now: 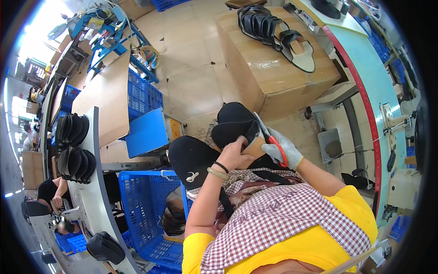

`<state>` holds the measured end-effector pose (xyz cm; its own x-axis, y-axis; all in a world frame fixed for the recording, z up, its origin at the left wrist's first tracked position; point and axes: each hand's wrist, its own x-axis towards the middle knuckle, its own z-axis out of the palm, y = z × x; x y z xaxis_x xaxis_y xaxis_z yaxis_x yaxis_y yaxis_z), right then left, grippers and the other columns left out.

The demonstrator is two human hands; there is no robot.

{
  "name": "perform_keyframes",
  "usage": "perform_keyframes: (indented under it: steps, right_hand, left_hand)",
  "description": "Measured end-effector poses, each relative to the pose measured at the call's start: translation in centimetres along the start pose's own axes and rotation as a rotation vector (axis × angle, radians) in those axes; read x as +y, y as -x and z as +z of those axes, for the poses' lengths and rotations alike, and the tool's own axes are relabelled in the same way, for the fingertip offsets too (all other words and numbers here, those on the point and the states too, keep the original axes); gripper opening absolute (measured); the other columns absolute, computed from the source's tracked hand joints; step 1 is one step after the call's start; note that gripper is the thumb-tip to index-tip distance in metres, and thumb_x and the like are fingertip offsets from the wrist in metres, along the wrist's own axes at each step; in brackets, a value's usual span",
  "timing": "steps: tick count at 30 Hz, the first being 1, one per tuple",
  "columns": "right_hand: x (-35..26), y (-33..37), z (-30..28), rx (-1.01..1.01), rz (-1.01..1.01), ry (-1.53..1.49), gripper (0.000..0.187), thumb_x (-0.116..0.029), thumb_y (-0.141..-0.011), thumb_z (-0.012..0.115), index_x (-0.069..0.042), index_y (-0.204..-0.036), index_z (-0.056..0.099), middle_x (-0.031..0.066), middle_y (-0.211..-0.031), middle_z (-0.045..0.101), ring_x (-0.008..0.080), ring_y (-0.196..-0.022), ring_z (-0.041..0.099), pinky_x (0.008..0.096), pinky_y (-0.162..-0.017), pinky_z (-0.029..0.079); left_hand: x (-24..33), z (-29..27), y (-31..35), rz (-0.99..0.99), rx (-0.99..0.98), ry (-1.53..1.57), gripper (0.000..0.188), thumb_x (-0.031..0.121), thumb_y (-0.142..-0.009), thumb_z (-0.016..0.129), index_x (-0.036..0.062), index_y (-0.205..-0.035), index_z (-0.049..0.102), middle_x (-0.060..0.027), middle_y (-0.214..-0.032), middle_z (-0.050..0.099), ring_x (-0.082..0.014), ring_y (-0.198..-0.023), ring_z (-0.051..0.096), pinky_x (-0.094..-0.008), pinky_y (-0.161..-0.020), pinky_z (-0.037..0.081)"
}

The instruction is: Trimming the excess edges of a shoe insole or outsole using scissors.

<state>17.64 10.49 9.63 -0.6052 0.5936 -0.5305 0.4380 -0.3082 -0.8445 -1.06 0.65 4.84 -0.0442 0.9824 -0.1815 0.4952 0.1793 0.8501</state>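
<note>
My left hand (234, 155), bare with bracelets at the wrist, is closed on a sandal upper (255, 145), black with a tan inner face, above my lap. In my right hand (288, 150), which wears a pale knit glove, is a pair of scissors (279, 145) with red handles. Their blades point up and away, along the right edge of the upper. A thin dark strip curves from the upper over my black-clad knee (232, 123). Whether the blades touch the material, I cannot tell.
A large cardboard box (269, 68) ahead carries a row of black sandals (262, 28). Left of me stand a blue crate (137, 205) with dark pieces inside and a bench (98, 201) with stacked black parts. Another person (54, 194) works beyond it. A red-edged table (365, 100) runs along the right.
</note>
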Motion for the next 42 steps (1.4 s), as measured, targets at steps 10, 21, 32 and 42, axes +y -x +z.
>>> perform_keyframes:
  steps: [10,21,32,42]
  right_hand:
    - [-1.4,-4.2,-0.3,0.063,-0.102,-0.101,0.065,-0.006,-0.081,0.058,-0.004,-0.141,0.032,0.0064,-0.076,0.061,0.0113,-0.057,0.057,0.0248,-0.052,0.048]
    - [1.2,-11.4,6.5,-1.094,-0.167,-1.086,0.058,-0.035,-0.094,0.048,0.014,-0.124,0.041,0.0314,-0.115,0.056,0.0456,-0.102,0.059,0.0511,-0.092,0.048]
    - [-4.7,-5.1,-2.6,-0.295,-0.551,0.084,0.063,-0.025,-0.075,0.072,-0.005,-0.131,0.048,0.0096,-0.112,0.062,0.0191,-0.098,0.059,0.0312,-0.084,0.048]
    - [-3.9,-4.2,-11.3,0.645,-0.574,0.241,0.064,-0.025,-0.072,0.073,-0.007,-0.13,0.052,0.0161,-0.104,0.065,0.0268,-0.095,0.064,0.0343,-0.083,0.05]
  left_hand:
    - [2.3,-7.9,3.8,-0.051,0.485,0.321,0.024,0.013,-0.089,0.061,-0.0049,-0.105,0.062,-0.0104,-0.092,0.068,-0.0152,-0.078,0.063,-0.0301,-0.07,0.05]
    - [9.1,-4.6,2.8,0.869,-0.52,1.952,0.018,0.027,-0.097,0.046,0.011,-0.095,0.053,-0.0075,-0.075,0.058,-0.0166,-0.04,0.048,-0.0266,-0.033,0.04]
    - [1.8,-7.0,5.2,-0.062,0.37,0.64,0.025,0.005,-0.085,0.06,-0.002,-0.109,0.061,-0.0101,-0.106,0.064,-0.0172,-0.089,0.063,-0.0315,-0.075,0.051]
    - [11.6,-8.5,-8.3,0.334,0.6,-0.055,0.047,0.006,-0.079,0.067,-0.0001,-0.124,0.054,-0.0215,-0.114,0.055,-0.0385,-0.102,0.056,-0.0407,-0.087,0.047]
